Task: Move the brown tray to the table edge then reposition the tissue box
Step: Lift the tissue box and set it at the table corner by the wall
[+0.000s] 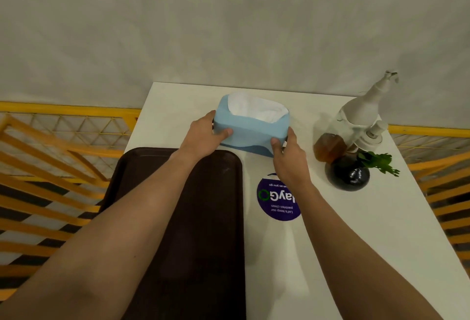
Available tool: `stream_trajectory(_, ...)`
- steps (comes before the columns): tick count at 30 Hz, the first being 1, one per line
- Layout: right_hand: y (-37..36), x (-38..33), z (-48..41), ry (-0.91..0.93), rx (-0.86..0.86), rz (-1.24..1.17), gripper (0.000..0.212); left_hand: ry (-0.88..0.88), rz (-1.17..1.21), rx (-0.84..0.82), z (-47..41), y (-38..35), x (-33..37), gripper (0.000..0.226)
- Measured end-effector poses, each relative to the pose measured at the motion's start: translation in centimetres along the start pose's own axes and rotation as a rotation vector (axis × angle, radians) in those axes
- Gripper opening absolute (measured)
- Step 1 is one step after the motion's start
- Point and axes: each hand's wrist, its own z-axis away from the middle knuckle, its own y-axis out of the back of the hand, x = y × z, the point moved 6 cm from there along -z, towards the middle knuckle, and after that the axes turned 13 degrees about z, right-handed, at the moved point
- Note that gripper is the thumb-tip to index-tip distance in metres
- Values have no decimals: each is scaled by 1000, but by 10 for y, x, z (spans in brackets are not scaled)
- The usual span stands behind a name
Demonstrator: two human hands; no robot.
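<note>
The table [330,256] has a smooth white top with a slight sheen. Along its left edge the brown tray [203,218] looks like hard plastic, matt with a faint fine texture. Near the far edge the tissue box [251,134] wears a soft, matt blue cover, and crumpled white paper [254,108] shows at its opening. At the right edge, the white spray bottle [366,106] looks like smooth plastic, and the round black vase [348,174] is glossy.

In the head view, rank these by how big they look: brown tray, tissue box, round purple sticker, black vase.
Largest to smallest, as they look:
1. brown tray, though it lies nearest the camera
2. tissue box
3. round purple sticker and black vase: too close to rank, and an arm covers part of the sticker.
</note>
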Motion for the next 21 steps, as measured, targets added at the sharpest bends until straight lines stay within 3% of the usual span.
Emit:
stream_trajectory(16, -79, -105, -21, 158, -151, -77, 62, 19, -70, 203, 15, 122, -55, 63)
stream_trajectory(21, -100, -132, -24, 228, -129, -36, 61, -6, -62, 227, 15, 151, -68, 59)
